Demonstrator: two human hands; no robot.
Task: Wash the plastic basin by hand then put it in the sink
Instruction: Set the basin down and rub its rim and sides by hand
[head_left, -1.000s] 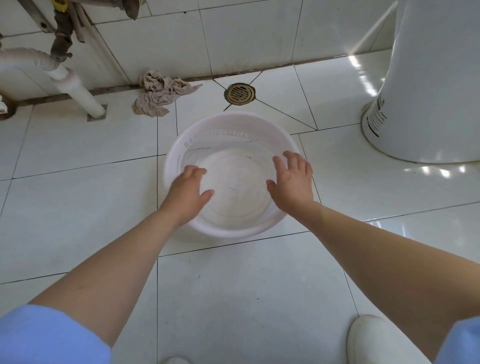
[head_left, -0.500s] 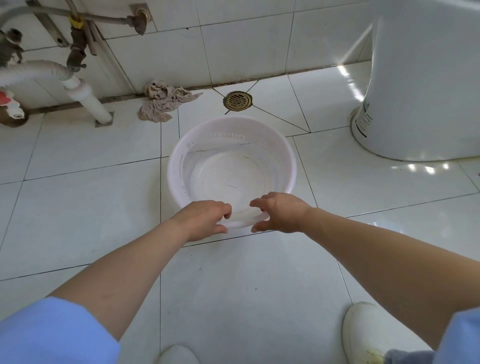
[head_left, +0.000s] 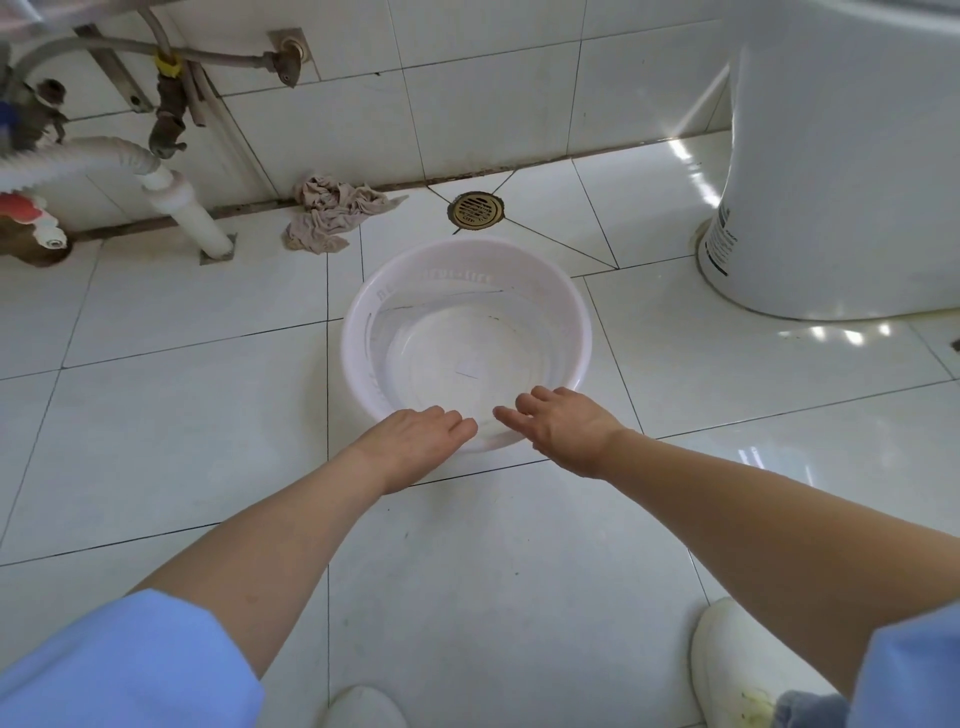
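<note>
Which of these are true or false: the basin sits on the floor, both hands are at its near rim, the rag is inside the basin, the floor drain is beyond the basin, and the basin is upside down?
1. The basin sits on the tiled floor. True.
2. The left hand and the right hand are at the basin's near rim. True.
3. The rag lies inside the basin. False: it lies crumpled on the floor by the wall, apart from the basin.
4. The floor drain is beyond the basin, toward the wall. True.
5. The basin is upside down. False: it stands open side up, its inside showing.
</note>
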